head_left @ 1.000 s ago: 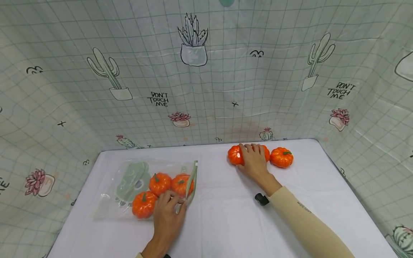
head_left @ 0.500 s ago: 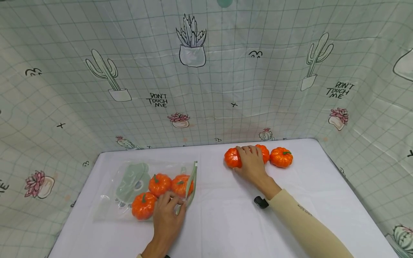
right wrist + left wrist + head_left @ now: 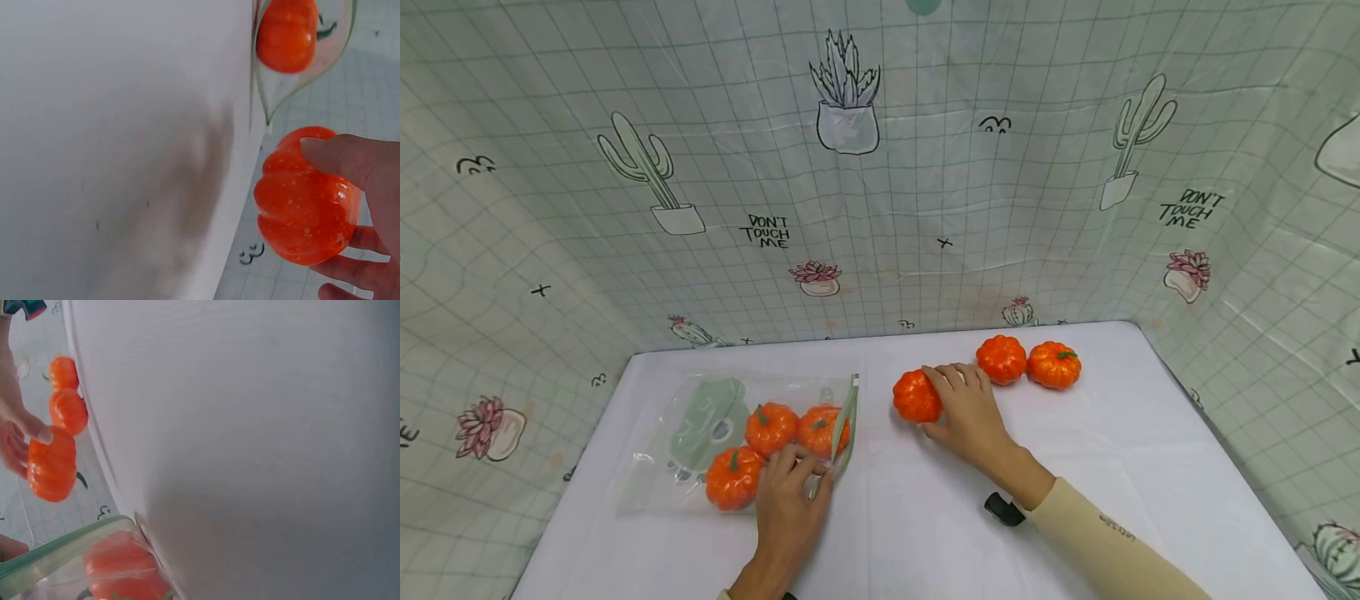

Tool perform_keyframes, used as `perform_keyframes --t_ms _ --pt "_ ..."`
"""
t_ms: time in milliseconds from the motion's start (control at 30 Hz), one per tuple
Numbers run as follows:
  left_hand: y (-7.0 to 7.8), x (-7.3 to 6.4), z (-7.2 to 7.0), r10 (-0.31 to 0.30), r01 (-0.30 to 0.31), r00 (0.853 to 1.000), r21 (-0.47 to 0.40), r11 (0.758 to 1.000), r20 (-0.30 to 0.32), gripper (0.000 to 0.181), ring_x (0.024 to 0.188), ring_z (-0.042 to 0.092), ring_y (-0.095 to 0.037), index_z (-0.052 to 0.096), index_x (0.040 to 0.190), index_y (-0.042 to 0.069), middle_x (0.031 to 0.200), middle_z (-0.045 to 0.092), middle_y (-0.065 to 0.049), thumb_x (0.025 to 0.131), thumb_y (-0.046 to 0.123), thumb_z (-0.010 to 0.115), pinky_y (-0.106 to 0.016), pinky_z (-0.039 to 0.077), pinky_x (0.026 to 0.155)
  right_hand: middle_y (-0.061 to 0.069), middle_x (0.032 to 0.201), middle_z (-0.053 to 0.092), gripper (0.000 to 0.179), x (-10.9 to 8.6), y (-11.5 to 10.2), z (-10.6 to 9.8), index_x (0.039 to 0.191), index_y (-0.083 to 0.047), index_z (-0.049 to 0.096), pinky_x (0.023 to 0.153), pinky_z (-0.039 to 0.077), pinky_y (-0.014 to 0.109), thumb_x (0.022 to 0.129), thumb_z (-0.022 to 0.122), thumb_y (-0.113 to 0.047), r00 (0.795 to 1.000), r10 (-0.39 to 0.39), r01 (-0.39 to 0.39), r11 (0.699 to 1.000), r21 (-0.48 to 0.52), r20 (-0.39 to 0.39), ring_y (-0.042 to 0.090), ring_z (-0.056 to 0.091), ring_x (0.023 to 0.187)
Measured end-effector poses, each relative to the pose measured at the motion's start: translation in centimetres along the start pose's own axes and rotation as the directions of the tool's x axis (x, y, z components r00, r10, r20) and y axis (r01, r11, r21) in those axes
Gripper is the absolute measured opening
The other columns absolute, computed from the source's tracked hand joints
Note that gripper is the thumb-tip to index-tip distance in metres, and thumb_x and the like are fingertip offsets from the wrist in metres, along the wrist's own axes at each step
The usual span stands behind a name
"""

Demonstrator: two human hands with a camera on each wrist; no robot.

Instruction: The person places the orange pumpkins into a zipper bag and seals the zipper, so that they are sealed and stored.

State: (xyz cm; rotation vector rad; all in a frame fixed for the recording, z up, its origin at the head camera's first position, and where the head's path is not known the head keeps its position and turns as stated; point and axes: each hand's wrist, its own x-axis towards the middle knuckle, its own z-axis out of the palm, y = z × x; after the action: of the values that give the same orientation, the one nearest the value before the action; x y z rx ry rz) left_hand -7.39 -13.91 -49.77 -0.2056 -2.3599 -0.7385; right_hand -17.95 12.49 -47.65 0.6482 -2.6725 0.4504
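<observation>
My right hand point(image 3: 972, 423) grips a small orange pumpkin point(image 3: 915, 397), thumb on one side and fingers on the other. In the right wrist view this pumpkin point(image 3: 306, 200) appears raised off the table, its stem hidden. My left hand point(image 3: 792, 508) pinches the near edge of a clear zip bag point(image 3: 651, 475) close to its green-rimmed mouth, which gapes toward the right. Inside the bag lie three orange pumpkins with green stems: one near the left hand point(image 3: 732, 478), one in the middle point(image 3: 771, 429), one by the mouth point(image 3: 820, 430).
Two more orange pumpkins, one point(image 3: 1001, 359) beside the other point(image 3: 1055, 365), stand at the back right of the white table point(image 3: 925, 533). A curtain point(image 3: 910, 183) printed with cacti hangs behind and along both sides.
My right hand has drawn one pumpkin leftward and nearer, away from the two at the back right. My left hand and the bag have stayed in place.
</observation>
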Motion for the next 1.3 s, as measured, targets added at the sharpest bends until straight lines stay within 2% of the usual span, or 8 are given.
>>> perform_keyframes --t_ms 200,433,567,967,1300 --pt "0.0 0.0 0.0 0.001 -0.001 1.0 0.004 1.0 -0.003 0.029 0.079 0.054 -0.019 0.068 0.073 0.012 0.086 0.059 0.001 0.067 -0.003 0.093 -0.034 0.039 0.07 0.013 0.127 0.067 0.085 -1.2 -1.8 0.2 0.14 -0.006 0.061 0.11 0.04 0.06 0.069 0.099 -0.032 0.999 -0.037 0.036 0.999 0.028 0.018 0.038 0.055 0.123" --pt "0.0 0.0 0.1 -0.002 0.002 1.0 0.006 1.0 -0.003 0.03 0.079 0.054 -0.018 0.068 0.073 0.012 0.086 0.058 0.001 0.067 -0.003 0.093 -0.034 0.04 0.07 0.011 0.128 0.066 0.084 -2.5 -3.3 0.7 0.142 -0.008 0.061 0.111 0.039 0.06 0.071 0.098 -0.033 0.995 -0.067 0.061 0.996 0.072 0.077 0.036 0.055 0.125" --pt "0.0 0.0 0.1 0.003 -0.003 1.0 0.002 1.0 -0.009 0.03 0.079 0.054 -0.018 0.068 0.073 0.012 0.086 0.058 0.001 0.067 -0.003 0.093 -0.034 0.039 0.07 0.01 0.128 0.066 0.084 -3.0 -4.1 1.0 0.142 -0.009 0.061 0.111 0.04 0.059 0.071 0.098 -0.034 0.993 -0.09 0.083 0.993 0.09 0.08 0.035 0.055 0.124" --pt "0.1 0.0 0.0 -0.004 0.004 1.0 0.008 1.0 -0.001 0.031 0.079 0.054 -0.019 0.067 0.073 0.013 0.086 0.058 0.001 0.068 -0.003 0.093 -0.035 0.039 0.07 0.007 0.122 0.067 0.083 -3.3 -6.0 1.6 0.136 -0.008 0.065 0.107 0.044 0.055 0.067 0.099 -0.039 0.985 -0.169 0.165 0.982 0.088 0.036 0.03 0.057 0.119" --pt "0.0 0.0 0.0 0.021 -0.021 1.0 -0.007 1.0 -0.014 0.032 0.079 0.055 -0.019 0.067 0.073 0.014 0.087 0.059 0.001 0.067 -0.001 0.094 -0.035 0.04 0.07 0.005 0.121 0.067 0.084 -3.1 -7.4 2.3 0.139 -0.009 0.064 0.109 0.043 0.053 0.071 0.096 -0.046 0.984 -0.165 0.158 0.982 0.1 0.061 0.029 0.057 0.119"
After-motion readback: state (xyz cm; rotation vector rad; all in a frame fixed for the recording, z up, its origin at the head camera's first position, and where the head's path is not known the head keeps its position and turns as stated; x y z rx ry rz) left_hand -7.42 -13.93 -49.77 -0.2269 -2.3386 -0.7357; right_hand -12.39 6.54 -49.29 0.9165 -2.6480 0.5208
